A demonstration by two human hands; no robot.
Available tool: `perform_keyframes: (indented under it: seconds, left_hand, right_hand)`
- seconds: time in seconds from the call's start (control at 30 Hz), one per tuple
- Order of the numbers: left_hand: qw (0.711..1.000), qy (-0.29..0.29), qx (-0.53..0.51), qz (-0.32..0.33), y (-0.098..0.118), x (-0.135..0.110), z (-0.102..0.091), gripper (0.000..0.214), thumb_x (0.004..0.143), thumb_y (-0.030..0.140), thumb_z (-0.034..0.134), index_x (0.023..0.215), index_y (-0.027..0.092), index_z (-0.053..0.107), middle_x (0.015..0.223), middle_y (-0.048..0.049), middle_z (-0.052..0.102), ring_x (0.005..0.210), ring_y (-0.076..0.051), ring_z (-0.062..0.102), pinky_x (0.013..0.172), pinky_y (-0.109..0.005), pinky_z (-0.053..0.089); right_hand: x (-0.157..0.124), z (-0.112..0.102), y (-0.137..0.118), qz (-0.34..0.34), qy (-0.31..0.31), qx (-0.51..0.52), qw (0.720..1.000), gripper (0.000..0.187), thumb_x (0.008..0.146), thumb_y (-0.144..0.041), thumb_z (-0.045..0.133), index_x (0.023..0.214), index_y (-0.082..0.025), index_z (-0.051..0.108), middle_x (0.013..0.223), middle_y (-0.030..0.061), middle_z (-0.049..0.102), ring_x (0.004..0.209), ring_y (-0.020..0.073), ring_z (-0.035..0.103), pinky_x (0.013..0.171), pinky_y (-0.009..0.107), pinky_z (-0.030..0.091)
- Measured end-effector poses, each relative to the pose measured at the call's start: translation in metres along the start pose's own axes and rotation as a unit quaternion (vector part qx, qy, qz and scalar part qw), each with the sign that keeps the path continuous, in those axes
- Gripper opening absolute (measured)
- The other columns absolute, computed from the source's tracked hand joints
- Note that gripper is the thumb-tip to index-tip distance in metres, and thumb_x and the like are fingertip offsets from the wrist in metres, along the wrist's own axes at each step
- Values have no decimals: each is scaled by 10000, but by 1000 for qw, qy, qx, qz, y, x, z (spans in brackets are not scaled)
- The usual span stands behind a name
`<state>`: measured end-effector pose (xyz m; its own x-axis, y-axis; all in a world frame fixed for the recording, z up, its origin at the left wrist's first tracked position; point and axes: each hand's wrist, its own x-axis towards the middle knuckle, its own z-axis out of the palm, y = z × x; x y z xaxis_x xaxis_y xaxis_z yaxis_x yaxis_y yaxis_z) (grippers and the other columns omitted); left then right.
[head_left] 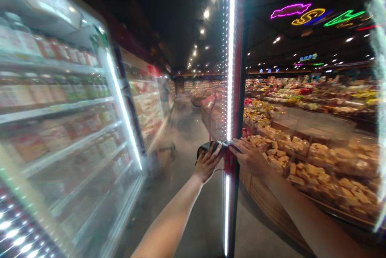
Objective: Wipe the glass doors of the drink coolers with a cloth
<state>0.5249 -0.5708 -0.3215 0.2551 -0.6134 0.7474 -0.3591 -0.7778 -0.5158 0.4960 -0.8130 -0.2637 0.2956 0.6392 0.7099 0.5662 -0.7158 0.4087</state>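
My left hand (208,162) grips a dark green cloth (210,148) and presses it against a red upright post (229,161) between glass cooler doors. My right hand (249,156) is on the other side of the post, its spread fingers reaching the post next to the cloth's end. A bright LED strip (231,48) runs up the post above both hands, and a second strip (226,213) runs below them. Part of the cloth is hidden behind my left fingers.
A glass-fronted cooler (60,101) with rows of bottled drinks fills the left. Wooden bins of packaged snacks (316,169) stand at the right. A concrete aisle (193,137) runs ahead between shelves, with neon signs (313,16) overhead.
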Motion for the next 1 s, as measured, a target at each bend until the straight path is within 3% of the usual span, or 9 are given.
perform_keyframes:
  seconds: [0.07,0.17,0.3,0.43,0.53,0.63,0.83,0.93,1.0]
  left_hand:
    - [1000,8,7,29,-4,-7,0,552,992,272,516,1533,334,423,1651,52,297,1537,-214,291,1109,-374,414]
    - [999,14,-3,45,-32,12,-12,550,1016,276,485,1541,396,374,1645,86,302,1520,-181,328,1133,-389,405]
    - [996,-8,-17,-92,-74,33,-36,659,991,287,527,1585,399,264,1650,17,311,1525,-267,321,1165,-483,375]
    - [985,-19,-7,-172,-72,-8,-40,717,950,258,580,1590,366,277,1631,-36,368,1514,-321,335,1171,-500,368]
    - [991,-26,-9,-128,-43,-46,-31,653,959,262,554,1570,358,346,1604,-8,425,1491,-287,384,1157,-466,402]
    - [996,-39,-17,-79,-28,-51,-25,568,991,295,486,1544,387,392,1595,47,436,1484,-232,400,1129,-415,443]
    - [993,-35,5,-112,-86,-23,-48,612,980,267,524,1554,403,358,1625,28,383,1499,-269,374,1173,-454,390]
    - [980,-13,36,-197,-107,-49,-57,666,932,272,617,1549,377,389,1637,-26,364,1515,-321,333,1183,-485,375]
    - [969,-3,50,-243,-102,-75,-56,716,899,246,657,1553,360,388,1649,-52,338,1528,-350,295,1187,-508,365]
  right_hand:
    - [0,-1,-2,-3,1,8,1000,417,929,-62,514,1278,-204,693,1379,115,649,1337,243,554,1176,499,435]
    - [8,-4,-4,-1,9,10,1000,407,934,-66,513,1270,-205,698,1356,118,663,1342,249,550,1171,499,442]
    - [17,-7,-6,-8,13,11,1000,387,946,-97,515,1276,-188,695,1388,114,645,1344,270,545,1153,498,462]
    - [18,-5,-8,-8,19,30,999,420,939,-98,504,1303,-207,682,1408,111,634,1343,261,550,1142,494,468]
    - [22,-2,-12,-7,30,45,999,418,928,-93,509,1290,-201,688,1418,119,625,1363,271,533,1113,490,490]
    - [32,1,-18,-10,43,49,998,396,921,-87,514,1254,-189,703,1413,122,626,1363,278,532,1080,478,516]
    - [49,7,-25,-20,56,69,996,411,900,-82,540,1276,-164,683,1423,133,610,1373,289,519,1093,477,513]
    - [44,12,-32,-6,62,79,995,416,906,-91,542,1289,-184,675,1446,129,591,1375,288,517,1082,481,523]
    - [37,16,-40,0,69,88,994,405,916,-91,529,1279,-186,680,1440,128,596,1375,285,519,1073,477,531]
